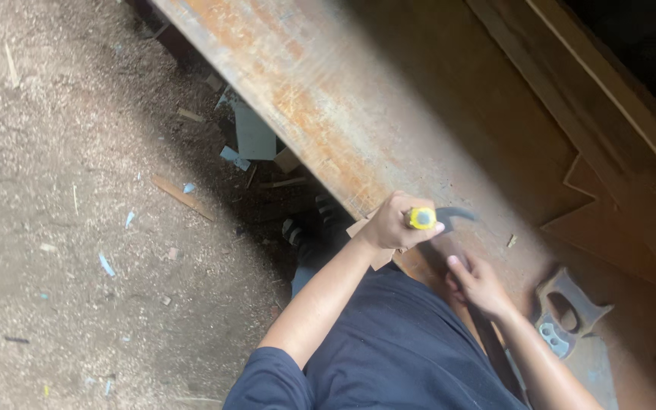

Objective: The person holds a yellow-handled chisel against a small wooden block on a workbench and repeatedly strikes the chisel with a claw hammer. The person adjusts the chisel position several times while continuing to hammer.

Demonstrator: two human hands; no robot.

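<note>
The left hand (pixel 398 222) was closed in a full fist around the handle of a hammer (pixel 428 218). The yellow butt of the handle pointed almost straight up at the camera, so the hammer's long axis ran nearly along the line of sight. Its dark head curved away toward 3 o'clock, just above the bench (pixel 320 114).

The right hand (pixel 480 285) lay at about 5 o'clock from the hammer, near it but not touching. It rested low on the bench top with the thumb pointing back toward 11 o'clock. Its fingers were bent, and I could not tell whether they pinched anything small or only pressed on the wood. Of the two hands, the left was the one on the hammer, and the right sat just below and beside the hammer head.

A small pale wood offcut (pixel 377 247) showed under the left wrist at the bench edge. The bench was a long, stained, rust-coloured plank running from 11 o'clock to 5 o'clock. Farther toward 4 o'clock, well apart from both hands, a saw handle (pixel 567 311) lay flat on the bench. At 9 o'clock the floor (pixel 62 228) was covered in sawdust and scattered scraps.
</note>
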